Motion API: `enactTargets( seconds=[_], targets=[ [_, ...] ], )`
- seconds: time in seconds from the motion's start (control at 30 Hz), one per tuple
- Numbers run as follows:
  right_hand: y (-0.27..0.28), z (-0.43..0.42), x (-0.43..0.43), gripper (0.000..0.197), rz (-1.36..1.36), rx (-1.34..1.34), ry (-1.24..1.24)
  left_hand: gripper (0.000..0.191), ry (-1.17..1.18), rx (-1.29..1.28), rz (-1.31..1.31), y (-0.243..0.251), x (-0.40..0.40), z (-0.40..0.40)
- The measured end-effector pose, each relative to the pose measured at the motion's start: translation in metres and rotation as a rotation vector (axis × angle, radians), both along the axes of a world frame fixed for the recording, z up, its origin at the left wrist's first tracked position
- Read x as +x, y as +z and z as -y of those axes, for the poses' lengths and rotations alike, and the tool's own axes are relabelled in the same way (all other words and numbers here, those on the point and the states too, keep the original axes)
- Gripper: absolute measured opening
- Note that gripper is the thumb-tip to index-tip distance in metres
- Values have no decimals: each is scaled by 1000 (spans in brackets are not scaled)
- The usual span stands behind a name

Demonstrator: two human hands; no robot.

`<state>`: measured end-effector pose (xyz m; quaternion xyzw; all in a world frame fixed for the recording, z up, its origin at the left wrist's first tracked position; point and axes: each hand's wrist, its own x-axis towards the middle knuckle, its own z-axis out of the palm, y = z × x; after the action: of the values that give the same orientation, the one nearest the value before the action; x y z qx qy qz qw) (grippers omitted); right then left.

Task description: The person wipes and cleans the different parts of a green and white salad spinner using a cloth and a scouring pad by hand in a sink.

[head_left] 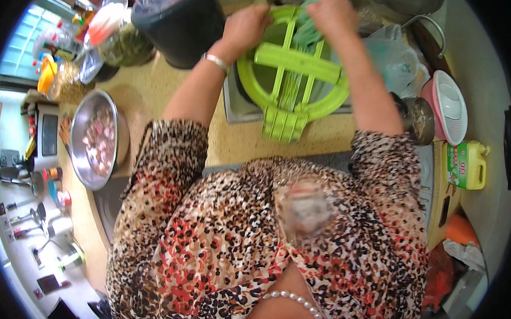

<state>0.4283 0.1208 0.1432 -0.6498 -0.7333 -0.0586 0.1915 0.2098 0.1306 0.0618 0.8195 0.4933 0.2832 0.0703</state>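
A round lime-green plastic frame (pixel 298 63) with crossbars and a ribbed tab is held tilted over a metal sink (pixel 246 115). My left hand (pixel 247 26) grips the far left of its rim. My right hand (pixel 333 13) presses a bunched pale green cloth (pixel 307 31) to the far right part of the frame, and its fingers are blurred. Under the crossbars the inside of the sink shows only in part.
On the left stand a steel bowl (pixel 123 135) of pinkish chopped pieces, a dark bin (pixel 182 38) and several jars. To the right are plastic bags (pixel 392 59), a pink basin with a white strainer (pixel 450 108), a pot (pixel 422 120) and a yellow jug (pixel 467 165).
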Motion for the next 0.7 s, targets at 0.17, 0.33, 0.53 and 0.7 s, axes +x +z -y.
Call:
enactTargets(
  seconds=[0.17, 0.33, 0.53, 0.7],
  targets=[
    [-76, 8, 35, 44, 81, -99, -74, 13, 80, -35, 122, -47, -43, 0],
    [-134, 35, 51, 46, -196, -206, -72, 14, 151, -93, 150, -86, -60, 21],
    [-136, 25, 58, 47, -550, -375, 50, 20, 223, -130, 214, -93, -50, 31],
    [-141, 2, 102, 44, -454, -306, 9, 27, 60, -139, 334, -92, -21, 35]
  ],
)
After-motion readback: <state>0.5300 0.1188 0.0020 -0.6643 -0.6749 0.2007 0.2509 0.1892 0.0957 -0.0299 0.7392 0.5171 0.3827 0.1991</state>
